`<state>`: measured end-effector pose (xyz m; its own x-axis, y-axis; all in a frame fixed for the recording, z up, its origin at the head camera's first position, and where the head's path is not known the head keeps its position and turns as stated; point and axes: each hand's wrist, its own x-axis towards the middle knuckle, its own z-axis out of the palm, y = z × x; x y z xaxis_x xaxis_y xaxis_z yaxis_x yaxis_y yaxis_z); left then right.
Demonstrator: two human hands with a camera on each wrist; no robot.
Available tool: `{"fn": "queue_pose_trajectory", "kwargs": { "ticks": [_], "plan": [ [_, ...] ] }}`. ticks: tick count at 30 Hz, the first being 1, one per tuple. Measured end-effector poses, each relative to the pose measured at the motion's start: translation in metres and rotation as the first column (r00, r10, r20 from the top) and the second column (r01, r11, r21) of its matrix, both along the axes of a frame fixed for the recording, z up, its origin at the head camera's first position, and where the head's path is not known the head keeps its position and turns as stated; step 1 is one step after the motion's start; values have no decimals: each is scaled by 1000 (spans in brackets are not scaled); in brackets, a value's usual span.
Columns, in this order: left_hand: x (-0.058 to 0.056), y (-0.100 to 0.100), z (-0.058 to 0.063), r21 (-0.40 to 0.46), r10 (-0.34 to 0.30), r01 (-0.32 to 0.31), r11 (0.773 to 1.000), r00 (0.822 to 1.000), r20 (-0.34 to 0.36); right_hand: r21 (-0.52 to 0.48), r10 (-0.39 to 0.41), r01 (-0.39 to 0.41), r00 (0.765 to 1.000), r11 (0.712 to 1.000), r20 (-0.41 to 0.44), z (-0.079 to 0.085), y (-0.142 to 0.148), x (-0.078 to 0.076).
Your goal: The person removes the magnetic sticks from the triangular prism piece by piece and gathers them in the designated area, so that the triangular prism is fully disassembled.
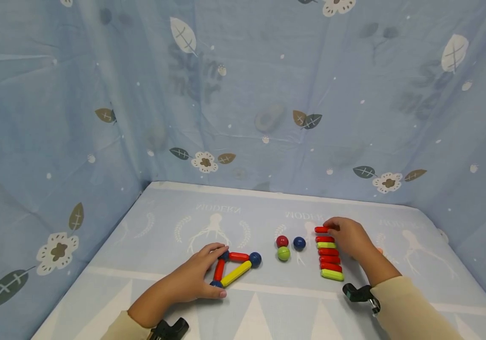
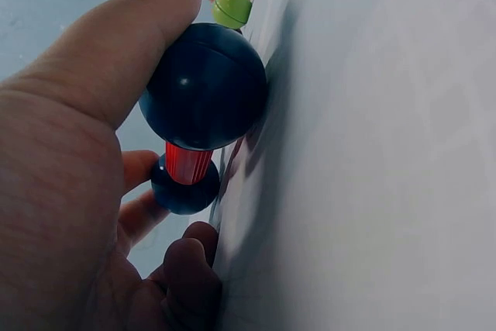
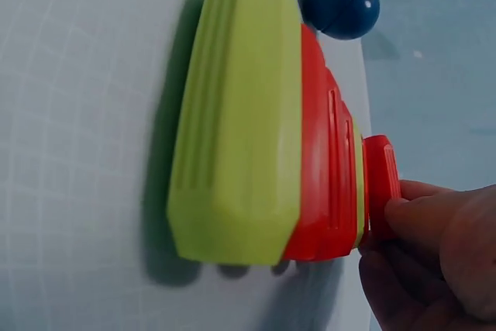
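Observation:
On the left in the head view, my left hand (image 1: 193,277) holds a triangle of magnetic sticks and balls by its left side, thumb at the near blue ball (image 2: 205,87) and fingers by the far one (image 2: 186,191). Its sides are two red sticks (image 1: 239,257) and a longer yellow stick (image 1: 237,273); another blue ball (image 1: 255,259) forms the right corner. My right hand (image 1: 348,237) pinches a red stick (image 3: 382,172) at the far end of a row of red and yellow-green sticks (image 1: 331,275).
Between the hands lie a red ball (image 1: 282,242), a yellow-green ball (image 1: 283,253) and a loose blue ball (image 1: 299,243). Something orange (image 1: 380,250) shows partly behind the right wrist. Patterned cloth (image 1: 243,118) hangs behind and beside the table (image 1: 285,307).

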<state>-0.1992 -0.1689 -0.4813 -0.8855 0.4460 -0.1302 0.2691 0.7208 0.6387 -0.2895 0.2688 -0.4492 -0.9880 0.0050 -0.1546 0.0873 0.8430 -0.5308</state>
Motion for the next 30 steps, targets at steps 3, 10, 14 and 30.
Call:
{"fn": "queue_pose_trajectory", "kwargs": {
  "ticks": [3, 10, 14, 30],
  "plan": [
    [1, 0, -1, 7, -2, 2, 1000, 1000, 5, 24, 9, -10, 1000, 1000, 17, -2, 2, 0],
    [1, -1, 0, 8, 4, -4, 1000, 1000, -2, 42, 19, -20, 1000, 999, 23, -7, 4, -3],
    [2, -1, 0, 4, 4, -4, 1000, 1000, 0, 40, 20, -21, 999, 999, 33, -7, 4, -4],
    [0, 0, 1, -14, 5, -5, 1000, 1000, -10, 99, 72, -78, 995, 992, 66, -9, 7, -4]
  ]
}}
